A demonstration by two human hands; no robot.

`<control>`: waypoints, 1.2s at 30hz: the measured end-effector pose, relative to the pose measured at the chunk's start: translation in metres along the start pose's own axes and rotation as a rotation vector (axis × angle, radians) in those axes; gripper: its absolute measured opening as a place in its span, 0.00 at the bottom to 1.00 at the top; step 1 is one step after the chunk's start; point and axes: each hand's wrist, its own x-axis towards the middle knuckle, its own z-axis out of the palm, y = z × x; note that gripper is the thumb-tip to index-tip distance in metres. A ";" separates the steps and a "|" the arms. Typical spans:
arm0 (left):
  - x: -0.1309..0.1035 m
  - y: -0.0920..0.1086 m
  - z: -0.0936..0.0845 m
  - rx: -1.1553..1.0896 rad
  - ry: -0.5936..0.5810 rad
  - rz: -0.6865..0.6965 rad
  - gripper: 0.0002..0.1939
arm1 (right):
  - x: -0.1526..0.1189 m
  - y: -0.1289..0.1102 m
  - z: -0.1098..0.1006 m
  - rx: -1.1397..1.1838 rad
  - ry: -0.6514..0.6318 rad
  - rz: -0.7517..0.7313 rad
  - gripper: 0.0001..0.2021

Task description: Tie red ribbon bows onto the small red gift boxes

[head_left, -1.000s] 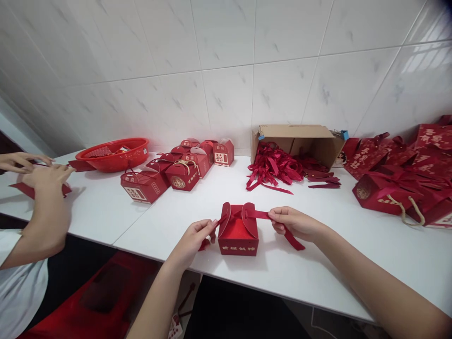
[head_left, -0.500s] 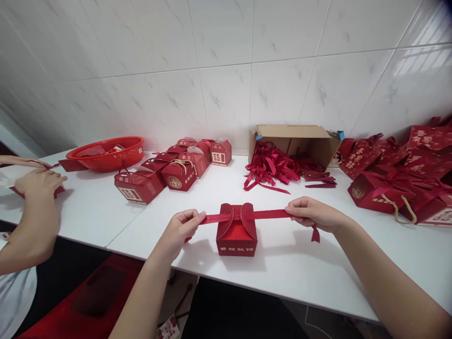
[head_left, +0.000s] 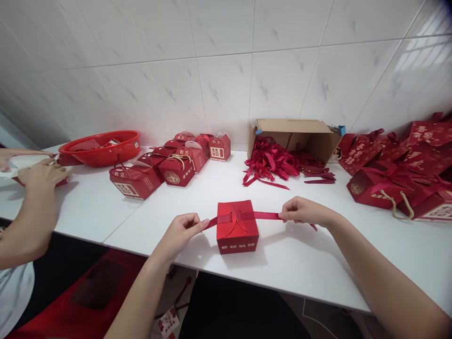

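Observation:
A small red box with gold characters on its front stands on the white table, its curved top flaps lying flat and meeting in the middle. A dark red ribbon passes through slots in the flaps and stretches out to both sides. My left hand pinches the ribbon just left of the box. On the right, my right hand pinches the other side of it, with a short tail hanging below the fingers. Neither hand touches the box.
Behind are several red boxes, a red basin and a cardboard box spilling ribbons. More red boxes crowd the right. At far left, another person's hands hold a red and white item.
The box's top flaps have gone from raised to flat. Both hands have come slightly closer to the box, the right one moving left, still holding the ribbon. The view has shifted slightly.

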 end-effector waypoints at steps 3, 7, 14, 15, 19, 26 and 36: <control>-0.005 0.002 0.001 0.025 0.019 0.005 0.23 | 0.001 0.000 -0.003 0.017 0.031 0.020 0.18; -0.001 -0.006 0.001 0.032 0.060 0.034 0.17 | 0.004 0.001 0.001 -0.016 0.085 0.058 0.16; -0.034 -0.024 0.007 0.174 0.365 0.162 0.10 | -0.009 -0.011 0.007 -0.198 0.365 -0.109 0.16; -0.042 -0.023 0.012 0.208 0.249 0.147 0.10 | -0.014 -0.017 0.010 -0.181 0.186 -0.111 0.16; -0.057 -0.016 0.030 0.374 0.020 0.085 0.14 | -0.023 -0.035 0.030 -0.114 -0.418 -0.042 0.23; -0.035 -0.020 0.027 -0.251 0.278 -0.061 0.19 | -0.007 -0.018 0.076 0.322 0.017 0.037 0.31; -0.017 0.003 0.013 -0.810 0.511 0.087 0.12 | -0.005 -0.032 0.067 0.990 0.679 -0.355 0.09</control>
